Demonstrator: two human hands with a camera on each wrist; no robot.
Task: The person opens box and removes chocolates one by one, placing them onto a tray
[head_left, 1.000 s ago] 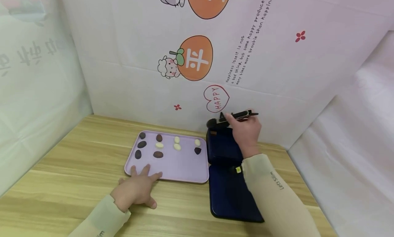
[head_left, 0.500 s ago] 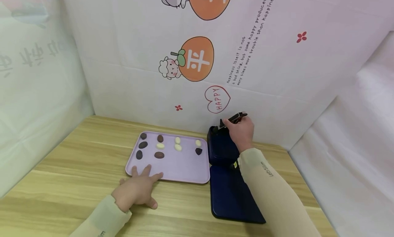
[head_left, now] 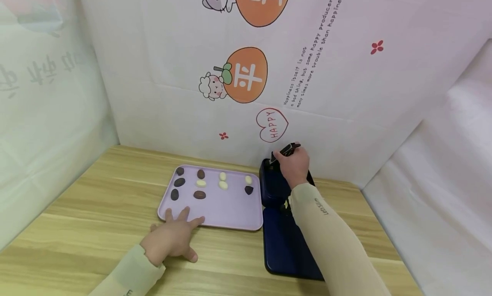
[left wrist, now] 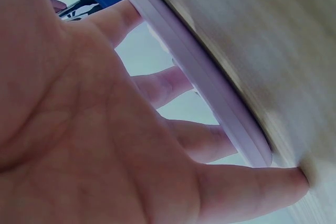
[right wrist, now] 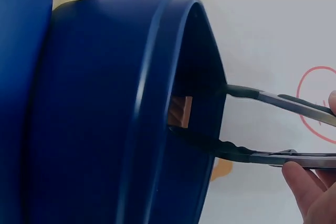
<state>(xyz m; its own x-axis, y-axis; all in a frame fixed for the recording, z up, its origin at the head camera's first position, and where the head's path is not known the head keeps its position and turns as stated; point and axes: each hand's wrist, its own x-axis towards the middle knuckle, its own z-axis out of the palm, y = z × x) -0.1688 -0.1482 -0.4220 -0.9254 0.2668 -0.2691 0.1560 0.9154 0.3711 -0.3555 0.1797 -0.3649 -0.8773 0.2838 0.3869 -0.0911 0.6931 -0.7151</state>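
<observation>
My right hand [head_left: 294, 165] holds black-and-silver tongs [right wrist: 294, 158] over a dark blue box [head_left: 270, 189]. In the right wrist view the tongs' two tips stand apart and reach inside the box's rim. A ridged brown block [right wrist: 180, 112], perhaps chocolate, lies inside, near the lower tip; nothing is pinched. My left hand [head_left: 171, 238] has its fingers spread, their tips touching the near edge of a lilac tray [head_left: 230, 212]. On that tray lie several egg-shaped pieces: dark ones [head_left: 179, 182] at left, brown ones [head_left: 200, 194], cream ones [head_left: 223, 185], and a dark pointed piece [head_left: 249, 190] at right.
The blue box's lid [head_left: 286, 249] lies flat in front of it, partly under the right forearm. All stand on a wood-grain table [head_left: 96, 210]. A white printed cloth [head_left: 173, 112] hangs right behind the tray and box.
My right hand has moved left and lower, bringing the tongs from above the box down into its opening. The left hand stays at the tray's edge.
</observation>
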